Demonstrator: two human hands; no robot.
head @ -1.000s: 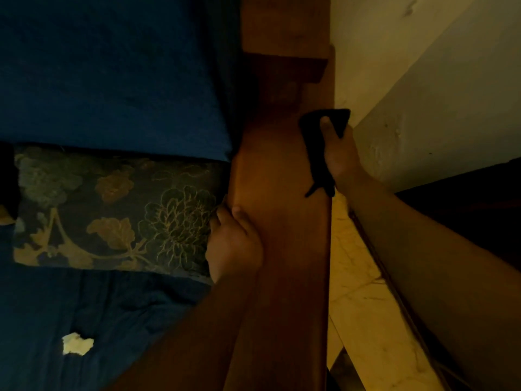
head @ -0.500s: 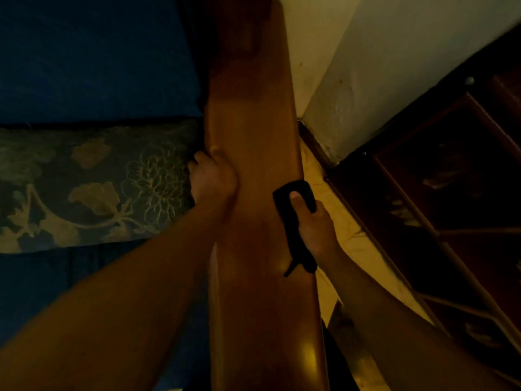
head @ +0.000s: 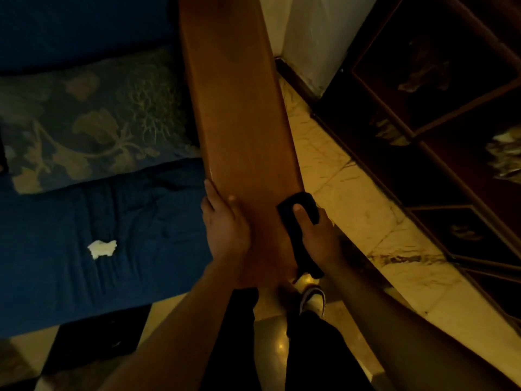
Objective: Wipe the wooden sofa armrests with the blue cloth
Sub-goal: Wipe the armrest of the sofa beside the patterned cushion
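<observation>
**Clerk:** Item one, your right hand (head: 317, 235): fingers curled down over the outer edge of the long, flat, reddish-brown wooden sofa armrest (head: 239, 122), thumb on top, pressing a dark blue folded cloth (head: 300, 221) against that edge near its front end. A tail of the cloth hung down the outer side, past your wrist.

**Checker:** And the left?

**Clerk:** Item two, your left hand (head: 225, 227): open and lying flat against the inner edge of the same armrest, level with the right hand, thumb on the top face. It held nothing; it looked to be steadying you.

**Checker:** Surroundings?

**Clerk:** Item three, a dark blue fabric seat cushion (head: 98, 249) just beside the left hand, with a small crumpled white scrap (head: 102, 248) lying on it. Item four, a blue-grey floral-patterned pillow (head: 93, 122) further back, against the armrest. Item five, pale marbled floor tiles (head: 352, 198) under the right arm; item six, a dark wooden glass-fronted cabinet (head: 437, 94) beyond.

**Checker:** Step in hand?

**Clerk:** By my reckoning you were wiping the outer edge at the front end. The next move likely called for carrying the cloth round the front tip or across the top face, with firm pressure. Whether the other armrest was done, I could not tell.
</observation>
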